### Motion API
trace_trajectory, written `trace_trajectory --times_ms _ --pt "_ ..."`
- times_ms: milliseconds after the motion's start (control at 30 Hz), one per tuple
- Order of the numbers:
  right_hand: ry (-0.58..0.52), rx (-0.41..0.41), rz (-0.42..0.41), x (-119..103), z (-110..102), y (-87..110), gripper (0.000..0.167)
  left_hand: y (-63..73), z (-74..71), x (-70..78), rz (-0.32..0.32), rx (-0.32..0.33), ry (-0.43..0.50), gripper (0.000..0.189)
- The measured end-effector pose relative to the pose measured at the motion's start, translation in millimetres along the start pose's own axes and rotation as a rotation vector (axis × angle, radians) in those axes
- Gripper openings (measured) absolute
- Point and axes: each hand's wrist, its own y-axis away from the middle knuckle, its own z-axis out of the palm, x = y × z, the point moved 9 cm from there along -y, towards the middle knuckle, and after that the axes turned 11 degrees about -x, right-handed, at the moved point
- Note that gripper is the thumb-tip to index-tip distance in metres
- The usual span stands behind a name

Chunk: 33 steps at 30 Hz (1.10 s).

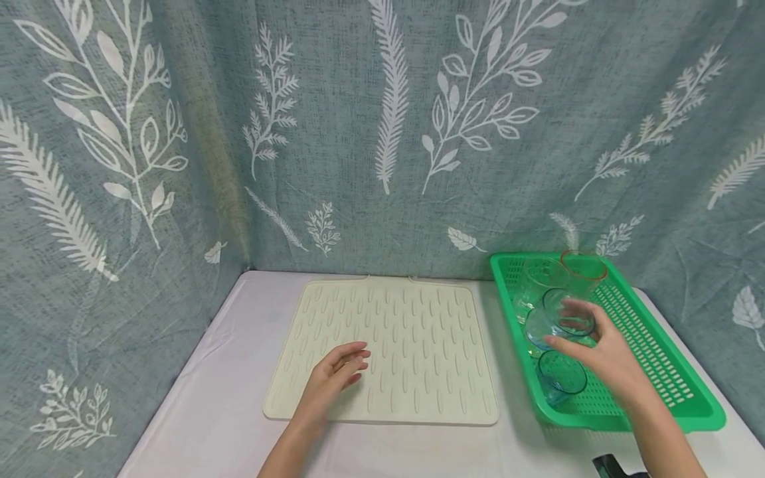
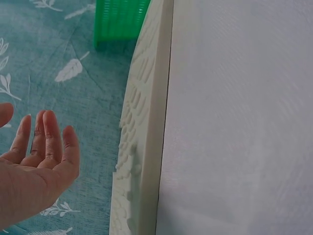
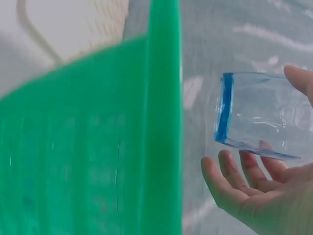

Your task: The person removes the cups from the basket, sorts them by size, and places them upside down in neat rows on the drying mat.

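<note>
Over the left part of the green basket (image 1: 687, 398), my right hand (image 1: 606, 355) holds a clear blue-tinted drinking glass (image 1: 540, 327) tilted on its side, thumb on one side and fingers on the other. In the right wrist view, the glass (image 3: 259, 115) shows a darker blue base. A second blue glass (image 1: 562, 382) stands in the basket's near left corner. Toward the back are a clear glass (image 1: 540, 282) and one with a red rim (image 1: 584, 275). My left hand (image 1: 335, 375) hovers above the cream drying mat (image 1: 412, 352), fingers loosely bent around nothing.
The ridged mat lies mid-table on a white cloth (image 1: 209, 405), with the basket to its right. A patterned grey-green curtain (image 1: 335, 133) hangs behind and along both sides. At the front right edge is a small black object (image 1: 609, 466), partly out of frame.
</note>
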Motion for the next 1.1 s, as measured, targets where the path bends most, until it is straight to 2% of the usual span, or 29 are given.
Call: trace_trajectory --times_ms 167,267,600,800,1100 --pt "-0.025 -0.032 -0.069 -18 26 -6.6 0.072 0.0 1.5 1.3 0.009 0.001 0.006 0.039" --pt "-0.084 -0.066 -0.098 -26 45 -11.3 0.070 -0.2 3.4 2.2 0.014 -0.003 0.010 0.039" --pt "-0.249 -0.137 -0.134 -40 101 -21.7 0.069 -0.8 14.7 3.4 0.030 -0.045 0.023 0.038" --pt "-0.306 -0.189 -0.152 -41 134 -26.1 0.068 -1.0 25.3 3.9 0.037 -0.089 0.012 0.041" --pt "-0.327 -0.217 -0.120 -32 172 -32.2 0.073 -1.5 35.4 6.8 0.070 -0.089 -0.010 0.038"
